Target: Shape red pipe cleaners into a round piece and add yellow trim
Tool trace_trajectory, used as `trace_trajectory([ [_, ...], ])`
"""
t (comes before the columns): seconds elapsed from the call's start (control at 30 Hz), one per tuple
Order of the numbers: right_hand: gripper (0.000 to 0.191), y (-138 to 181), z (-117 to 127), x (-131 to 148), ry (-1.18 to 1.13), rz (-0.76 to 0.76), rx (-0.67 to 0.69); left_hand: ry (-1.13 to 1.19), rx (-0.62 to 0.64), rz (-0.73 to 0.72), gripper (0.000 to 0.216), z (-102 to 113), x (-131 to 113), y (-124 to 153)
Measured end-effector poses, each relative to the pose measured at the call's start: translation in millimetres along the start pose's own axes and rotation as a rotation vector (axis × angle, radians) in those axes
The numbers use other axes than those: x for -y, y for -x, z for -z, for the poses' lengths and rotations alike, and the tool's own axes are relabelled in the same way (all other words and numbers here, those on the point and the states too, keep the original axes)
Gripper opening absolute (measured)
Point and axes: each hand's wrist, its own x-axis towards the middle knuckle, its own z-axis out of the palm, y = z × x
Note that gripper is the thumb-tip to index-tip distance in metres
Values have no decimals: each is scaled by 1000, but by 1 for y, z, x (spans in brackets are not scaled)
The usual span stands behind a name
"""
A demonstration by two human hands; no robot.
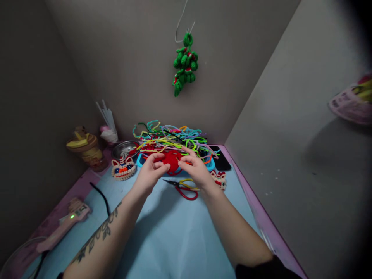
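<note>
Between my two hands is a red bundle (171, 161) that looks like yarn or fuzzy stems, raised in front of the blue tray (140, 159). My left hand (154, 168) pinches its left side with thumb and fingers. At its right side, my right hand (193, 164) has thumb and fingertips closed on the edge. A tangle of coloured fuzzy strands (174, 135) fills the tray behind. Just below my hands lie snips with one yellow and one red handle (187, 192), their blades pointing left.
On the left are a pink glue gun (65, 228) with a green light, a black strand (101, 195), a cup (88, 151), a metal bowl (116, 149) and a knitted face (123, 169). At right lie a phone (223, 161) and another knitted piece (220, 179). A green ornament (186, 64) hangs above.
</note>
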Motion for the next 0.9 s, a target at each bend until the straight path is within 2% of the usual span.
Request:
trace_trajectory([
  [0.1,19,0,-4,-1,-49,-13,-21,-19,-61,-98,56,1,4,-3],
  [0.17,21,-1,-8,-3,-105,-16,-123,-49,-184,-221,56,1,5,-3],
  [0.23,22,-2,-12,-7,-183,-33,-238,-88,-255,-287,47,-2,5,-2],
  [0.3,23,-4,-15,-11,-262,-54,-312,-123,-217,-252,33,-6,5,2],
  [0.4,25,-5,-19,-17,-372,-82,-331,-233,-144,-196,24,-12,6,8],
  [0.6,22,0,-29,-20,-584,-160,-308,-586,-156,-436,17,-10,23,5],
  [0.77,23,1,-30,-19,-609,-168,-296,-749,-68,-514,16,-4,30,1],
  [0.9,24,1,-26,-15,-635,-181,-352,-837,-32,-549,16,-4,28,4],
])
